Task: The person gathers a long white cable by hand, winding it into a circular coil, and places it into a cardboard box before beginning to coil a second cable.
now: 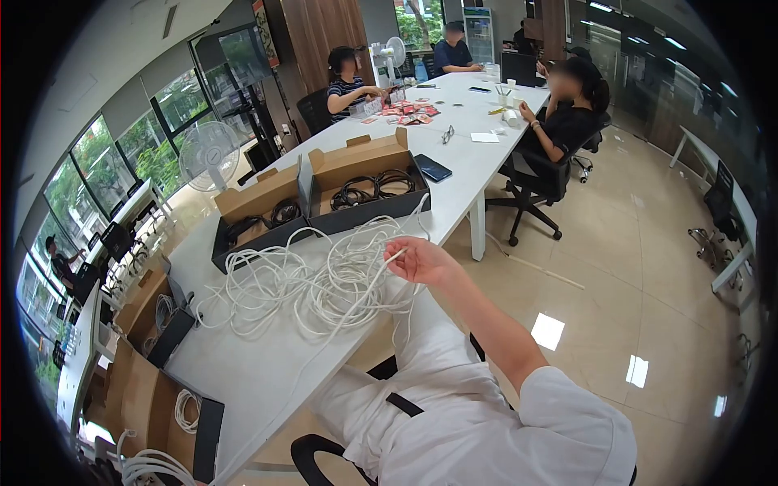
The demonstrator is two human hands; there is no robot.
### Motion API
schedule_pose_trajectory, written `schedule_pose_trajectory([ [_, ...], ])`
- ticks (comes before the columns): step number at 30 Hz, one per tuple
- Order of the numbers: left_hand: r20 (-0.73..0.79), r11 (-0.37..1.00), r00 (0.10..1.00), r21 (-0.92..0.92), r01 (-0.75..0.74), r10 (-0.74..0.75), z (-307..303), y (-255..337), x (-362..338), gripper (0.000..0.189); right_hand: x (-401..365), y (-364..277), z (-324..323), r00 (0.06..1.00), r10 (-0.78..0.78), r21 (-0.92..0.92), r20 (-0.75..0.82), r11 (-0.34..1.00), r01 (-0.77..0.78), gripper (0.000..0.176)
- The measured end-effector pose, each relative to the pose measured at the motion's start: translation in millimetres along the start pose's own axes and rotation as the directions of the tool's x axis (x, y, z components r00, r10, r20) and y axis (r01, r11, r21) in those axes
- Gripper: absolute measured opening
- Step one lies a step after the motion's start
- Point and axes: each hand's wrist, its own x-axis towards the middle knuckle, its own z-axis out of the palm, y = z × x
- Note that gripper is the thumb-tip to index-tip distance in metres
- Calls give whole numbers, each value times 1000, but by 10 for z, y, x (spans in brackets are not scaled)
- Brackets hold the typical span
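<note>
My right hand (412,261) is at the table's edge, at the right end of a big tangle of white cable (324,279). Its fingers are closed round a strand of that cable. The tangle lies loosely on the white table (243,364), in front of two open boxes. More white cable (154,468) is looped at the bottom left edge of the view; my left hand cannot be made out there.
Black cables lie in the two open boxes (369,166). Two more open boxes (154,405) with cable stand at the left. A phone (433,168) and glasses (448,134) are farther up the table. Several people sit round its far part. A fan (209,155) stands beyond.
</note>
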Motion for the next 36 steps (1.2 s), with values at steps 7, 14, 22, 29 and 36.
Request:
schedule_pose_trajectory([
  [7, -106, 988, 994, -150, 24, -40, 264, -24, 16, 38, -67, -53, 14, 993, 57, -82, 103, 995, -49, 43],
  [14, -134, 955, 973, 256, -151, 190, 167, 105, 390, 40, -149, -12, 105, 964, 156, -305, 217, 948, -85, 85],
  [22, -112, 956, 974, 241, -168, 199, 85, 143, 485, 40, -211, -101, 175, 895, 337, -681, 291, 730, -53, 99],
  [29, 187, 947, 937, -70, 312, -295, 1, -458, 218, 41, -277, -240, 171, 927, 201, -897, 316, 381, 224, 56],
  [36, 128, 956, 948, 37, 290, -293, 960, -2007, -73, 39, -261, -357, -68, 876, -479, -918, 65, 315, 241, 23],
])
